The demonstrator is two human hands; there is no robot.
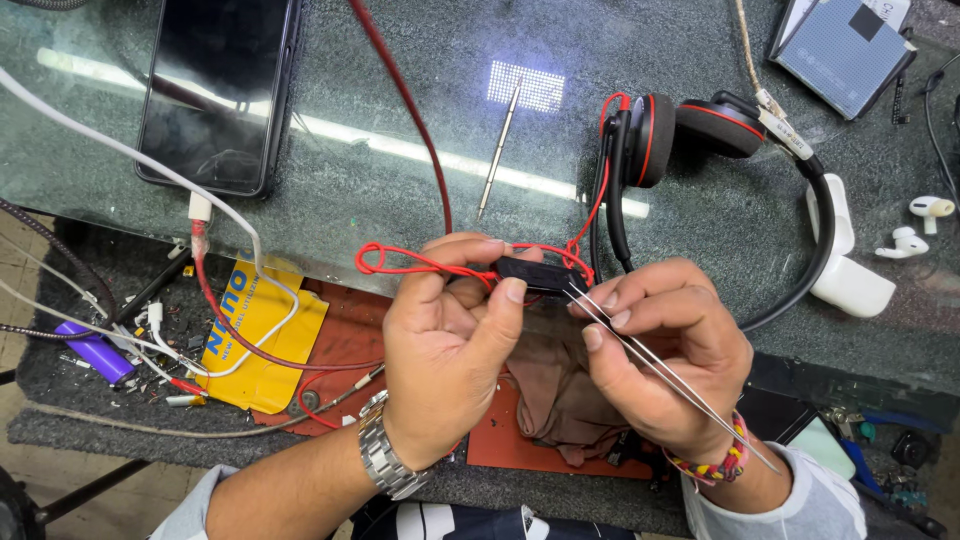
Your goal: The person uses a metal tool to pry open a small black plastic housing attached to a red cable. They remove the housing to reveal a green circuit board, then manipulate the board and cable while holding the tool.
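At the frame's centre, the left hand [450, 340] pinches a small black control box [535, 275] between thumb and fingers — the box sits on a red cable [420, 262] looping left. The right hand [665, 350] is closed around one pair of tweezers [660, 365], its tips touching the box's right end. On the counter [400, 170]: one headset [700, 140] upper right, one phone [220, 90] upper left, two earbuds [920, 225] — far right.
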